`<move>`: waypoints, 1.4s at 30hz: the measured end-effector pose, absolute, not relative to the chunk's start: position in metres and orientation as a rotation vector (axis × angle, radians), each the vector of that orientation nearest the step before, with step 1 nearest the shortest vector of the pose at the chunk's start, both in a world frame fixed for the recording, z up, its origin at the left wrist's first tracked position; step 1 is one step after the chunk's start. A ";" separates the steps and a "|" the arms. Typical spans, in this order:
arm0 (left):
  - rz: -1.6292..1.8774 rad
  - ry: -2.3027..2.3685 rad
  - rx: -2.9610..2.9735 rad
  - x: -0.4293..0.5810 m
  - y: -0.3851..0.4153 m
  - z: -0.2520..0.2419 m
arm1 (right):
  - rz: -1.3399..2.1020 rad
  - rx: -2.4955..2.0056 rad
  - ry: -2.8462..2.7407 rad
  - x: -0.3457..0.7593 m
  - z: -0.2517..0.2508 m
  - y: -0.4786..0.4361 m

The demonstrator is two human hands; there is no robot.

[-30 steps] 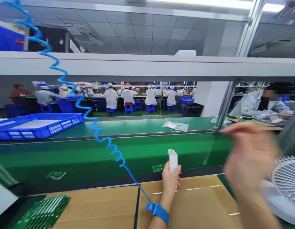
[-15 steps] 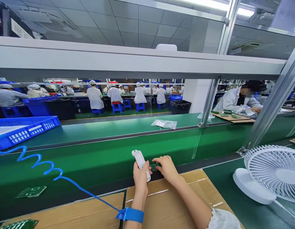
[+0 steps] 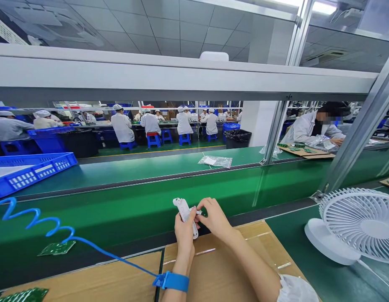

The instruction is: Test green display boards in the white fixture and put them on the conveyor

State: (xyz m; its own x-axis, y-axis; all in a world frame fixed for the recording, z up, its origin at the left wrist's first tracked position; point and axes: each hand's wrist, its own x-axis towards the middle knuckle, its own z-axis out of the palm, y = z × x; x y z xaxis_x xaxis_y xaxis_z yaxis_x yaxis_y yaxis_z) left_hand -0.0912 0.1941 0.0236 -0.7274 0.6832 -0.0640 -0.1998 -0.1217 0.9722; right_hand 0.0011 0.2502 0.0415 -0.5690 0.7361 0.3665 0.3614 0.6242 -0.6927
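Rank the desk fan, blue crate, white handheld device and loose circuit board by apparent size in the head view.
1. Desk fan.
2. Blue crate, though the frame's left edge cuts it off.
3. White handheld device and circuit board: too alike to rank, and the device is partly hidden.

A grey panelled ceiling (image 3: 188,25) with a bright strip light (image 3: 320,6) spans the factory hall. A white overhead beam (image 3: 150,75) and a slanted aluminium post (image 3: 358,126) frame a long green conveyor belt (image 3: 119,205). Beyond it, blue plastic stools (image 3: 183,138) stand on a green floor (image 3: 169,149) at far workbenches, beside a white square pillar (image 3: 254,121).
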 end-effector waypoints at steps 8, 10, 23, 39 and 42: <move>1.765 1.367 0.786 -0.093 0.186 0.053 | 1.359 -0.680 -1.941 0.019 0.064 0.260; 1.722 1.310 0.853 -0.090 0.182 0.064 | 1.367 -0.670 -1.935 0.026 0.073 0.264; 1.545 1.175 1.039 -0.055 0.166 0.107 | 1.193 -0.565 -1.643 0.063 0.147 0.237; 1.597 1.042 1.005 -0.032 0.149 0.131 | 0.836 -0.587 -1.672 0.068 0.156 0.227; 1.620 1.031 1.002 -0.029 0.147 0.132 | 0.780 -0.598 -1.714 0.069 0.157 0.223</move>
State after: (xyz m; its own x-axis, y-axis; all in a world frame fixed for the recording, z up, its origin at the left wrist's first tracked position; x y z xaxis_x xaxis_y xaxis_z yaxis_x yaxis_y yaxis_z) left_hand -0.0295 0.1472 0.1323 -0.2269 0.9629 0.1461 -0.2757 -0.2073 0.9386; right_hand 0.0692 0.2229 0.1575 -0.2660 0.7288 0.6310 0.0027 0.6551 -0.7555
